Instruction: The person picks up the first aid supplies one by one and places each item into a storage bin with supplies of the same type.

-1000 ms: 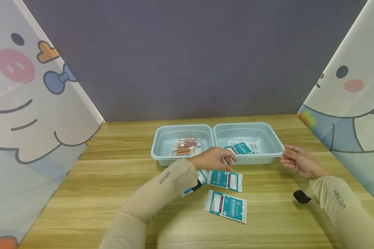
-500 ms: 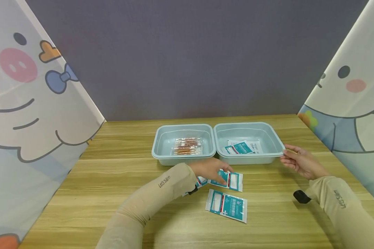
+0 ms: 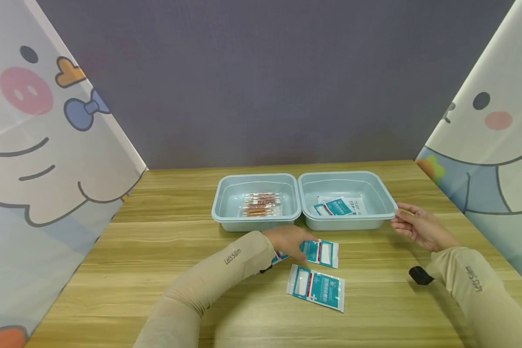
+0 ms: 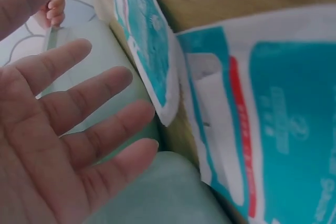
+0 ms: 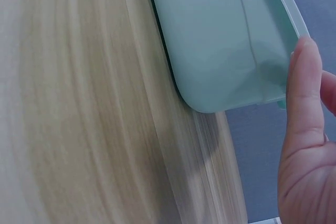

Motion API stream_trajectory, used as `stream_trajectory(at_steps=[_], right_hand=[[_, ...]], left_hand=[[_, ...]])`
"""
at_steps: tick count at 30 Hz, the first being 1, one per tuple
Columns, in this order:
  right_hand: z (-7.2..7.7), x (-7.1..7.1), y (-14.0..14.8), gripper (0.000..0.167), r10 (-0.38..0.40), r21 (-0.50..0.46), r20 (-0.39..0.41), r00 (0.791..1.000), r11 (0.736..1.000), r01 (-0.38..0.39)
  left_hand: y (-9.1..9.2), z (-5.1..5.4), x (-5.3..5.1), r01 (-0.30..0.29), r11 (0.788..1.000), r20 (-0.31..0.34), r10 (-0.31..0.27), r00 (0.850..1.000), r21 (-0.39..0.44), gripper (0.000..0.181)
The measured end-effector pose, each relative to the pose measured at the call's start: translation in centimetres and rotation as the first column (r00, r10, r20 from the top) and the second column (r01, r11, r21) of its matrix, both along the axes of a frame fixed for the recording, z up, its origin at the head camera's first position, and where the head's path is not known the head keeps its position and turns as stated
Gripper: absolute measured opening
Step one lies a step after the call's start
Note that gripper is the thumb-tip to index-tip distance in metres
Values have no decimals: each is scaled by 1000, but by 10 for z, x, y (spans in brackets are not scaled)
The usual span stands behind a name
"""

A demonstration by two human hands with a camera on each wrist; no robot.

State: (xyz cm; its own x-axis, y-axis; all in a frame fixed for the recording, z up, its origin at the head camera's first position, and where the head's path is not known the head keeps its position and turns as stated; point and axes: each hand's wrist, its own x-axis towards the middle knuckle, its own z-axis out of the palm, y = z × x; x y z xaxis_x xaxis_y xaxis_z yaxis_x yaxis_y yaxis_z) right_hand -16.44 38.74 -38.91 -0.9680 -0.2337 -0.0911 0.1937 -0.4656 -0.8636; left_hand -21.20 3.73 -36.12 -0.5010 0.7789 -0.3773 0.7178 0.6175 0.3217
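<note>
– On the wood-grain surface (image 3: 156, 290), two pale blue trays, side by side! What's aboard?
– Left tray (image 3: 235, 225): a row of brown sticks (image 3: 262, 205) in clear wrap. Right tray (image 3: 348, 224): a teal-and-white packet (image 3: 338, 207) lying over a white packet (image 3: 359, 205).
– And the edges?
– Rims practically meeting; only a strip of wood behind, but a broad stretch to the left. In front, three more: the middle packet (image 3: 326, 253) just off the trays, the near packet (image 3: 317, 288) farther forward, a third packet (image 3: 280, 257) mostly hidden by the left arm.
– Now, fingers!
– Left hand (image 3: 289, 240) over the middle packet's left end, fingers straight and spread, gripping nothing; contact, I can't tell. Right hand (image 3: 422, 229)? Pinching the right tray's rim at its near right corner!
</note>
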Motion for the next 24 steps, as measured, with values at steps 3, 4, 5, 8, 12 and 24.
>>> stream_trajectory(at_steps=[3,4,5,8,12,24], right_hand=[[-1,0,0,29,0,3,3,1000,1000,0],[-1,0,0,30,1,2,4,1000,1000,-1],[-1,0,0,30,1,2,4,1000,1000,-1],[-1,0,0,30,-2,2,3,1000,1000,2],[-1,0,-1,29,-8,6,7,1000,1000,8],[-1,-1,-1,30,-12,0,17,1000,1000,12]], left_hand=[[0,-2,-1,-18,1000,10,18,1000,-5,63],[0,-3,-1,-23,1000,13,23,1000,-7,63],[-1,-3,-2,-29,1000,14,29,999,-12,64],[0,-5,-3,-38,999,-1,38,999,-35,66],[0,-9,-4,-34,999,-36,32,999,-39,65],[6,-14,-5,-13,999,-101,10,995,-32,68]])
